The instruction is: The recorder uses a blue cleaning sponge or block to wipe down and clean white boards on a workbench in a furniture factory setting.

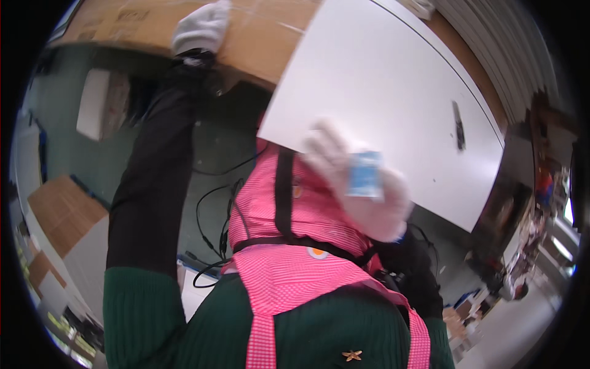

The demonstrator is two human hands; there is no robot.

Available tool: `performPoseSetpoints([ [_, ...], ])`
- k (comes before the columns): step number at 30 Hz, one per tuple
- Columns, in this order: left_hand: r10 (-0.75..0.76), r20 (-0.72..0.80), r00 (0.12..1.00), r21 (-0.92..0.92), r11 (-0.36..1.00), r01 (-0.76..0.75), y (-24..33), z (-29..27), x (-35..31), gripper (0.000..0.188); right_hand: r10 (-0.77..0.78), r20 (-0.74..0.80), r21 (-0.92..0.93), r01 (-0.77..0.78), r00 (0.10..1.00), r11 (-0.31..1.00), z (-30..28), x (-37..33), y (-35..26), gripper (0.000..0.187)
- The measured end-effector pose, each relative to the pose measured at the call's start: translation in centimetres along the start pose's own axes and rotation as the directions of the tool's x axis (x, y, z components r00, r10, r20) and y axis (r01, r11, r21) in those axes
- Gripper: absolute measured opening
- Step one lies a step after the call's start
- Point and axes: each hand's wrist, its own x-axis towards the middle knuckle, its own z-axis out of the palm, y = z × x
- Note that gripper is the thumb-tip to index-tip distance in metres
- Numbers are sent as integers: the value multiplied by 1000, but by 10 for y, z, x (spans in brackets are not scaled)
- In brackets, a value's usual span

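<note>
My left hand (201, 27), in a white glove, reaches up and rests on the edge of a large brown cardboard sheet (258, 37). My right hand (369, 190), also gloved in white, is raised close to the camera and pinches a small blue and white packet (365, 174) between thumb and fingers. Just behind that hand a big white panel (393, 92) lies tilted against the cardboard, with a small dark mark (458, 126) on its face. A pink checked apron (289, 270) over a green sweater fills the lower middle.
Black cables (212, 227) hang beside the apron. Flat cardboard pieces (61, 212) and a white box (101, 104) lie on the green floor at left. Cluttered shelves and goods (528, 246) stand at right.
</note>
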Motion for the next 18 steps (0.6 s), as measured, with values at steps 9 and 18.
performPoseSetpoints([
  [9,-118,101,988,-34,992,122,-44,34,29,53,29,221,369,-111,975,923,-6,22,45,42],
  [18,-54,69,996,-100,993,60,-105,40,57,56,-425,-239,195,471,873,860,-69,-108,-87,59],
])
